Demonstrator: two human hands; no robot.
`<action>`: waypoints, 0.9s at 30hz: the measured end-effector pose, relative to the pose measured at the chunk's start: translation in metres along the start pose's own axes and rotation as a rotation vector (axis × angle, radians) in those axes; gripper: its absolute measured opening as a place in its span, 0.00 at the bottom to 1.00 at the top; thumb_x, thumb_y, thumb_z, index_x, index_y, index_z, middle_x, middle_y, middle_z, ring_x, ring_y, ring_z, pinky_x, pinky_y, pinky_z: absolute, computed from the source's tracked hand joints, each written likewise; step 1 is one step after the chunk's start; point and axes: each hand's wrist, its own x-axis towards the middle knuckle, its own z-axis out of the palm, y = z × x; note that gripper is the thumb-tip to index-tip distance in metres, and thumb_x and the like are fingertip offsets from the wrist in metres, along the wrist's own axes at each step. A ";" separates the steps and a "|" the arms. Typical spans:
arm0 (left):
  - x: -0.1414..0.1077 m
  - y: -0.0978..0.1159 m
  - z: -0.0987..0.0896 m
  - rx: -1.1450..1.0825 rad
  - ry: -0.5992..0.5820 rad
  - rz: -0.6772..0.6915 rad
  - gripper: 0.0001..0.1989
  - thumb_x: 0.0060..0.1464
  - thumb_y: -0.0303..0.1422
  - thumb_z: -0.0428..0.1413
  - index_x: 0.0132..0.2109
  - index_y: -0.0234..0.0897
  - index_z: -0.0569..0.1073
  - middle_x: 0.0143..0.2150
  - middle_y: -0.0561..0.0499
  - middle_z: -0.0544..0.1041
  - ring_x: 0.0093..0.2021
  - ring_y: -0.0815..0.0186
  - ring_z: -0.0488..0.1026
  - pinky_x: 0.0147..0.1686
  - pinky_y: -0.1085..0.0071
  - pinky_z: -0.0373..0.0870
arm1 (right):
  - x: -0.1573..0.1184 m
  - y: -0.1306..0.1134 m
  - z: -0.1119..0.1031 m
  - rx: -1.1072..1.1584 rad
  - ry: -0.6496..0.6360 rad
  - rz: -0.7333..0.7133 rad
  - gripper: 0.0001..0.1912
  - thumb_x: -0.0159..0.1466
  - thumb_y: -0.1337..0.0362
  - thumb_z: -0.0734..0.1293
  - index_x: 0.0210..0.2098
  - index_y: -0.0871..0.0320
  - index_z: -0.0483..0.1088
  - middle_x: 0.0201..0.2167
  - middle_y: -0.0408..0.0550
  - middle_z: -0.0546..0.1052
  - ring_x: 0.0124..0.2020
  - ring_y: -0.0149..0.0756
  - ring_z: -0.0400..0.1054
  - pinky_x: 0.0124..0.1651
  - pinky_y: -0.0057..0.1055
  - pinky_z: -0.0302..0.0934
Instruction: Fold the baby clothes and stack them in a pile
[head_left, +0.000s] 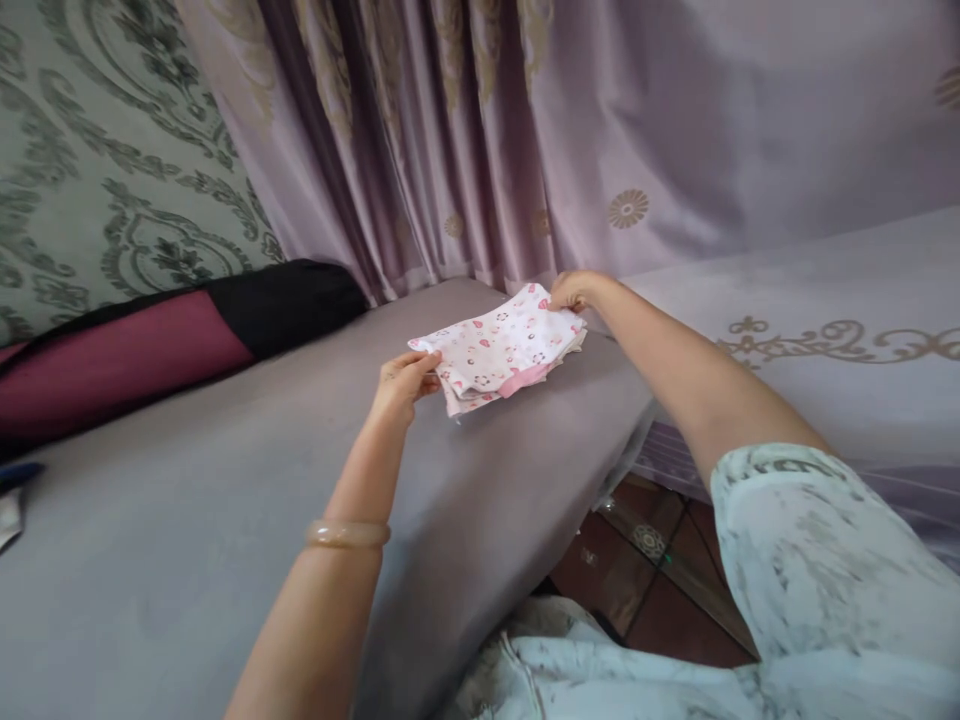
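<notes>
Two hands, left hand (409,378) and right hand (574,291), pinch folded patterned cloth (499,345).

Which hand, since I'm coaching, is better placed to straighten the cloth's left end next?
Left, I'd judge: the left hand pinches that end of the cloth, while the right hand is at its right end.

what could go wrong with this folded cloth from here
The folded cloth is held by its ends, left hand on one and right hand on the other, so its layers might slip apart. The pink piece sticking out at the near edge could get creased. The bed's edge is close by, so a dropped layer might slide to the floor.
</notes>
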 end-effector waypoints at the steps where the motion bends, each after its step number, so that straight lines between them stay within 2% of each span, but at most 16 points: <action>1: 0.001 -0.003 0.009 -0.009 -0.015 -0.005 0.15 0.36 0.34 0.68 0.32 0.33 0.74 0.23 0.53 0.74 0.20 0.73 0.70 0.23 0.75 0.69 | 0.006 0.003 -0.004 -0.085 -0.028 0.026 0.08 0.55 0.69 0.75 0.30 0.69 0.76 0.27 0.54 0.77 0.38 0.45 0.73 0.42 0.39 0.66; 3: 0.004 -0.011 0.026 -0.029 -0.045 -0.017 0.14 0.37 0.34 0.68 0.31 0.33 0.74 0.24 0.53 0.75 0.20 0.73 0.71 0.24 0.76 0.69 | 0.016 0.008 -0.010 -0.214 -0.103 0.078 0.11 0.56 0.67 0.75 0.35 0.69 0.76 0.32 0.58 0.77 0.45 0.48 0.71 0.48 0.42 0.63; 8: 0.009 -0.032 0.059 -0.098 -0.080 -0.051 0.11 0.41 0.33 0.66 0.31 0.34 0.73 0.26 0.53 0.75 0.21 0.72 0.72 0.23 0.76 0.68 | 0.027 0.020 -0.012 -0.384 0.063 0.053 0.17 0.59 0.66 0.72 0.47 0.66 0.73 0.44 0.60 0.76 0.54 0.52 0.66 0.59 0.53 0.50; 12: 0.013 -0.047 0.075 -0.128 -0.072 -0.080 0.08 0.44 0.31 0.64 0.31 0.34 0.73 0.27 0.53 0.75 0.21 0.72 0.73 0.23 0.76 0.68 | 0.032 0.030 -0.006 -0.425 0.113 0.007 0.16 0.62 0.66 0.69 0.49 0.65 0.72 0.46 0.60 0.74 0.54 0.49 0.65 0.60 0.50 0.47; 19: 0.027 -0.069 0.085 -0.119 -0.051 -0.065 0.06 0.48 0.30 0.61 0.34 0.34 0.72 0.27 0.53 0.74 0.21 0.73 0.72 0.24 0.76 0.69 | 0.041 0.047 0.012 -0.418 0.208 -0.076 0.18 0.65 0.66 0.65 0.53 0.67 0.67 0.47 0.61 0.73 0.53 0.49 0.63 0.56 0.45 0.44; 23: 0.034 -0.090 0.083 0.093 -0.025 0.034 0.06 0.51 0.32 0.58 0.37 0.33 0.73 0.24 0.54 0.73 0.21 0.71 0.71 0.23 0.76 0.68 | 0.035 0.054 0.037 -0.472 0.232 -0.138 0.20 0.68 0.70 0.58 0.57 0.72 0.61 0.45 0.63 0.74 0.52 0.49 0.63 0.52 0.42 0.44; 25: 0.034 -0.098 0.082 0.228 0.005 0.100 0.08 0.53 0.33 0.57 0.39 0.33 0.73 0.24 0.53 0.73 0.21 0.70 0.71 0.24 0.75 0.69 | 0.031 0.059 0.050 -0.510 0.223 -0.138 0.19 0.67 0.71 0.56 0.56 0.70 0.62 0.44 0.63 0.75 0.53 0.51 0.62 0.51 0.42 0.44; 27: 0.031 -0.103 0.081 0.326 0.052 0.179 0.12 0.54 0.33 0.56 0.45 0.34 0.71 0.26 0.54 0.73 0.22 0.69 0.71 0.26 0.73 0.70 | 0.030 0.064 0.061 -0.536 0.222 -0.148 0.18 0.67 0.71 0.54 0.54 0.67 0.64 0.42 0.62 0.76 0.53 0.52 0.62 0.51 0.43 0.44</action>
